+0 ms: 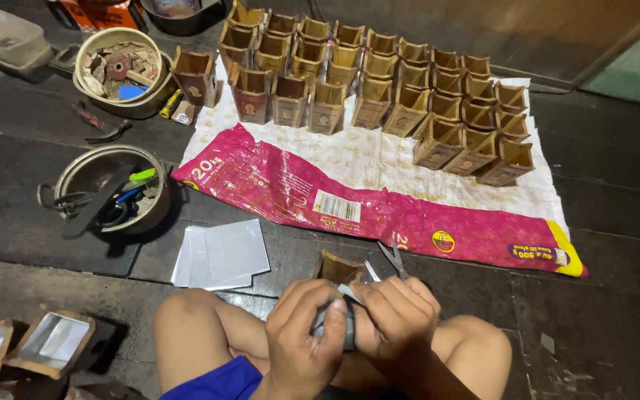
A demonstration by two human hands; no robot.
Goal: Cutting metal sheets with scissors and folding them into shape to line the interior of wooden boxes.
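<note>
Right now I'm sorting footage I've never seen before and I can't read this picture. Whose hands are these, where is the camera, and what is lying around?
The camera sits on a person's head and looks down at their own knees. Their left hand and right hand close together on a small dark piece, with scissors in the right grip. A small brown box stands just beyond. On the dark floor lie a pink sack, rows of similar wooden boxes, silvery sheets and two metal bowls of tools.
</note>
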